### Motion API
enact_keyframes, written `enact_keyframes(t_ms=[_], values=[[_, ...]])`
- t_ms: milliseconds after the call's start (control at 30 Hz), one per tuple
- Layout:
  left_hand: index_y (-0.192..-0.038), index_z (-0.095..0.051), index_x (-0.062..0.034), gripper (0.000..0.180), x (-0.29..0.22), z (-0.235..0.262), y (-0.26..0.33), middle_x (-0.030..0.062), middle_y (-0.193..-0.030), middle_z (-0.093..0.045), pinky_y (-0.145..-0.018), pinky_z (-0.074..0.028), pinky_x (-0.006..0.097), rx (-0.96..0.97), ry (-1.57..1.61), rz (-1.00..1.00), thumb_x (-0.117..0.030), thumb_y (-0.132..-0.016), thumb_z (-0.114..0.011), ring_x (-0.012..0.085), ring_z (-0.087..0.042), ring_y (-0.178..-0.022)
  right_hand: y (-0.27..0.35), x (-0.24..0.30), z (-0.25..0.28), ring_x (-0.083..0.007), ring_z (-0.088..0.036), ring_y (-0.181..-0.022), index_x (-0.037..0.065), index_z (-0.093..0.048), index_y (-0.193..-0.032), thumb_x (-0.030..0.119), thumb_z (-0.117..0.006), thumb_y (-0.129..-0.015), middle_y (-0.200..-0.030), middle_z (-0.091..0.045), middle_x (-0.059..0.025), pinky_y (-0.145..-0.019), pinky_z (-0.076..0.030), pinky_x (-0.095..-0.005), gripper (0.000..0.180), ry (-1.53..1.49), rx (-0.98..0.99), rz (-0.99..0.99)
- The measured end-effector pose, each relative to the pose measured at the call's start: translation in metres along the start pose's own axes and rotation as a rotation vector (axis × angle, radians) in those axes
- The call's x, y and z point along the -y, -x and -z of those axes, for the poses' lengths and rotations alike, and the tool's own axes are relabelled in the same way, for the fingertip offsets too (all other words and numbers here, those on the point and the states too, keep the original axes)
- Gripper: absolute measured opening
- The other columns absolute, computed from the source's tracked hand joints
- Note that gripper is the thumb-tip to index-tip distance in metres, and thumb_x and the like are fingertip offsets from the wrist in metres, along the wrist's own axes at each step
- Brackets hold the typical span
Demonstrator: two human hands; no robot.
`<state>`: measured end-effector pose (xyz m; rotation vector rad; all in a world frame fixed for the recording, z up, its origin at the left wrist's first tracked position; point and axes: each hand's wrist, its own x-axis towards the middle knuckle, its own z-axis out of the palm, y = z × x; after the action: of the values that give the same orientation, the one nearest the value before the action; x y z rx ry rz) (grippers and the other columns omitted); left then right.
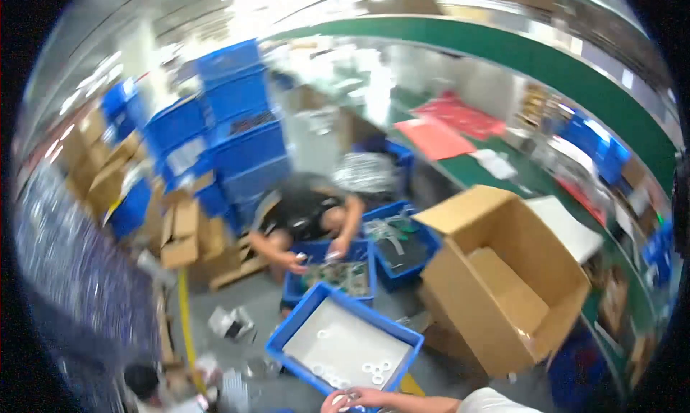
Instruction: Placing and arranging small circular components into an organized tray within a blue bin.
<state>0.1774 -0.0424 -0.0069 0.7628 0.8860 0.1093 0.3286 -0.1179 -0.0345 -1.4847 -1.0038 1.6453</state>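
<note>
Close to me stands a shallow blue tray (293, 325) with a pale liner. Several small white rings (377, 368) lie inside, mostly along its near side. My right hand (368, 397) reaches in from the right and is bent over the tray's near edge. Beside it is my left hand (333, 403), the two meeting at the lower edge of the picture. Their fingers look closed around something small and pale. Blur and the picture's edge hide what it is.
Beyond the tray, a crouching person (305, 208) has both hands over a blue bin (371, 273) of mixed parts. A large open cardboard box (467, 305) stands right. Stacked blue crates (248, 154) rise behind left. A green bench (431, 111) runs along the right; wrapped goods (86, 269) stand left.
</note>
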Motion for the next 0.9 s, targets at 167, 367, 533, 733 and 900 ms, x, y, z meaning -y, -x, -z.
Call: enact_keyframes(t_ms=[167,367,533,733,900], values=[[-0.114,-0.051,0.0011,0.034,-0.052,-0.053,0.029,0.0116,-0.101,-0.059,-0.079,-0.048,0.029,0.130,-0.052,-0.091,-0.022,-0.089,-0.050,0.0194,-0.057,-0.090,0.043,0.053,0.024,-0.0201,-0.053,-0.096,0.003,-0.054,-0.116,0.052,-0.063,-0.075,-0.106,-0.058,-0.0124,-0.082,-0.042,-0.0313,0.064,-0.059,-0.086,0.004],[-0.123,-0.045,-0.0028,0.041,-0.047,-0.046,0.036,0.0116,-0.113,-0.055,-0.085,-0.046,0.032,0.184,0.077,-0.005,-0.016,-0.085,-0.055,0.0215,-0.054,-0.103,0.051,0.038,0.021,-0.0069,-0.039,-0.052,0.008,-0.060,-0.107,0.043,-0.064,-0.075,-0.060,-0.044,0.0044,-0.044,-0.029,-0.0239,0.048,-0.189,-0.106,-0.112],[-0.127,-0.044,-0.0067,0.051,-0.039,-0.048,0.027,0.0092,-0.112,-0.054,-0.086,-0.043,0.032,0.180,-0.077,0.003,-0.017,-0.081,-0.062,0.0188,-0.052,-0.106,0.057,0.038,0.028,-0.0086,-0.044,-0.058,-0.001,-0.054,-0.112,0.043,-0.064,-0.075,-0.070,-0.052,0.0000,-0.050,-0.034,-0.0248,0.058,-0.134,-0.091,-0.167],[-0.129,-0.045,-0.0128,0.057,-0.022,-0.059,0.014,0.0070,-0.119,-0.048,-0.086,-0.038,0.034,0.132,-0.079,-0.047,-0.025,-0.078,-0.065,0.0186,-0.045,-0.110,0.067,0.050,0.058,-0.0059,-0.043,-0.055,0.003,-0.055,-0.101,0.038,-0.070,-0.075,-0.066,-0.048,0.0037,-0.048,-0.031,-0.0221,0.046,-0.167,0.056,-0.166],[-0.132,-0.041,-0.0123,0.056,-0.008,-0.064,0.023,0.0023,-0.114,-0.052,-0.081,-0.034,0.024,0.044,0.052,-0.104,-0.026,-0.082,-0.062,0.0125,-0.047,-0.102,0.066,0.069,0.068,-0.0046,-0.042,-0.053,0.005,-0.059,-0.104,0.034,-0.069,-0.077,-0.068,-0.054,0.0044,-0.047,-0.030,-0.0205,0.041,-0.052,0.119,-0.228]])
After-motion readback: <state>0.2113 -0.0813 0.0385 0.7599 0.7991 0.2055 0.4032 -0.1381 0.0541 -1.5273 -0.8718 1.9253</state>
